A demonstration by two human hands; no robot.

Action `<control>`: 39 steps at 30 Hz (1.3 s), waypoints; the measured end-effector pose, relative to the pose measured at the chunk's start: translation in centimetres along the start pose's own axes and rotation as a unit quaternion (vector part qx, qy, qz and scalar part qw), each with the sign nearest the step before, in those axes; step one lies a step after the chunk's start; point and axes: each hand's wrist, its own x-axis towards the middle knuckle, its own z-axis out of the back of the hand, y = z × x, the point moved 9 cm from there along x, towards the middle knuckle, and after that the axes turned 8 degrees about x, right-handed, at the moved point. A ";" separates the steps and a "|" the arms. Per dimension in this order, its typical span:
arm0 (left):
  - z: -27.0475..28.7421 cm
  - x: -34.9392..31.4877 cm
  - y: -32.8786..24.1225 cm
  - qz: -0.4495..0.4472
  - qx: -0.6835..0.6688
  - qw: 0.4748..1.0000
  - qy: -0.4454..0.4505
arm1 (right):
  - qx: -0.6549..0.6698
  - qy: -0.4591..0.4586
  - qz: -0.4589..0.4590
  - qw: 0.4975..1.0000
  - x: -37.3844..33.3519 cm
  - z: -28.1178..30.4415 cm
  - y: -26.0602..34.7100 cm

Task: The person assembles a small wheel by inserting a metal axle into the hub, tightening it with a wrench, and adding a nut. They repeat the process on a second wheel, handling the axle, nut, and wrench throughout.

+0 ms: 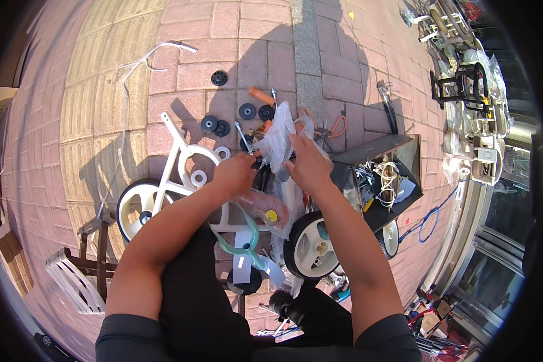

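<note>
Where your knees part, a white wheel with a black tyre (314, 247) lies just inside your right forearm, with a translucent green strip (254, 232) to its left. Slightly farther, a clear bag with a yellow round cap (271, 215) lies near a white tubular frame (170, 172).

Beyond these, your left hand (237, 174) is curled, fingers drawn together; whether it pinches a part cannot be told. Your right hand (309, 161) is half spread, thumb apart, at the right side of crumpled clear plastic wrap (277, 142); a firm grip cannot be confirmed. The wrap sits between your hands, right of the frame.

The step in hand appears to be unwrapping or sorting loose parts. The next move probably calls for your left hand to steady the bundle while your right draws the film aside, sparing the small pieces nearby.

Ahead lie a silver bolt (241, 133), black round caps (247, 111) and an orange tube (261, 95); to the far left, a white strap (124, 108) trails across the paving.
</note>
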 end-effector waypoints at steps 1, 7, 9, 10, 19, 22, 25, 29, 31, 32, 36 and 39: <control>-0.1 -0.1 0.2 -0.001 -0.001 1.000 0.010 | 0.014 0.009 0.017 1.000 2.2 -1.3 0.4; 1.4 -0.8 2.1 -0.057 0.033 0.997 0.038 | -0.044 0.142 -0.113 0.982 7.1 -8.5 -0.7; 2.0 -0.8 4.6 0.048 0.017 0.998 0.036 | -0.046 0.124 -0.145 0.981 7.4 -9.0 -0.7; 2.1 -0.7 4.8 0.055 0.018 0.997 0.044 | -0.042 0.117 -0.164 0.978 7.5 -9.1 -0.9; 2.9 0.6 4.0 0.035 0.040 0.998 0.029 | -0.011 0.020 -0.215 0.976 8.5 -10.6 -1.9; 3.4 0.5 4.4 0.048 0.029 0.998 0.006 | 0.015 -0.004 -0.151 0.988 8.6 -10.4 -2.6; 3.6 0.2 4.9 0.067 0.020 0.998 0.006 | 0.040 -0.027 -0.087 0.995 8.5 -9.5 -3.4; 3.7 -0.2 5.5 0.096 0.011 0.995 0.022 | 0.118 -0.016 -0.062 0.991 7.5 -7.8 -5.5; 4.4 -0.4 5.5 0.095 0.001 0.996 -0.004 | 0.165 -0.054 -0.059 0.983 6.7 -5.9 -6.5; 4.5 -0.5 5.6 0.098 -0.002 0.995 0.001 | 0.184 -0.074 -0.067 0.978 6.2 -4.8 -7.0; 5.4 -0.4 5.3 0.093 -0.044 0.995 -0.017 | 0.700 0.012 -0.104 0.706 4.2 -4.3 -6.6; 5.7 -0.4 4.9 0.108 -0.139 0.984 -0.021 | 0.810 0.053 -0.059 0.581 2.1 -2.2 -3.7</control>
